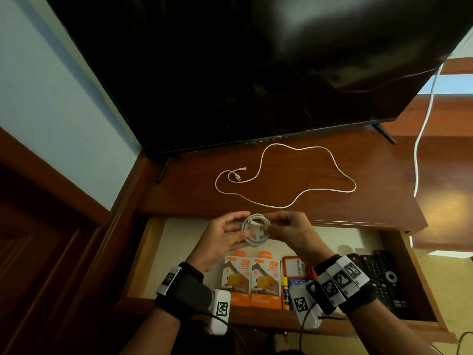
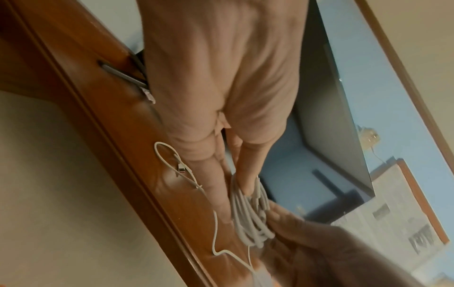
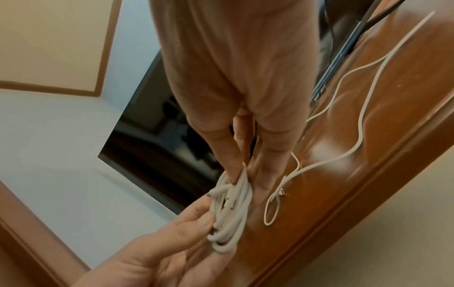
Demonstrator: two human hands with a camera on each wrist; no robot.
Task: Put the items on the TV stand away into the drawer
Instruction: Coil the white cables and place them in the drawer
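- Two hands share one grip: left hand (image 1: 225,235) and right hand (image 1: 289,233) face each other above the open drawer, each pinching an opposite side of the coiled white cable (image 1: 256,230) between thumb and fingers.
- Coiled white cable: wound into a small multi-loop bundle with a connector end lying across the loops; held in the air, just in front of the TV stand's front edge, touching neither stand nor drawer.
- Drawer (image 1: 153,252): pulled out below the hands, pale lining showing. Contents near its front: two orange charger boxes (image 1: 252,279) marked 25W side by side, a red-framed card (image 1: 294,267), a small yellow and blue item too hidden by the wrist to name, and a black remote control (image 1: 384,280) on the right.
- TV stand (image 1: 384,201): glossy brown wood top carrying the television (image 1: 256,73) on its feet.
- Loose white cable (image 1: 281,180): one item left on the stand, sprawled in a wide open loop with both plug ends near its left side.
- Hanging white cord (image 1: 422,139): runs down beside the television's right edge; seemingly a fixture, not part of the tidy.
- Progress, as judged: well advanced. Bundle ready to set down in the drawer; loose cable untouched and likely needs coiling; closing the drawer may follow.
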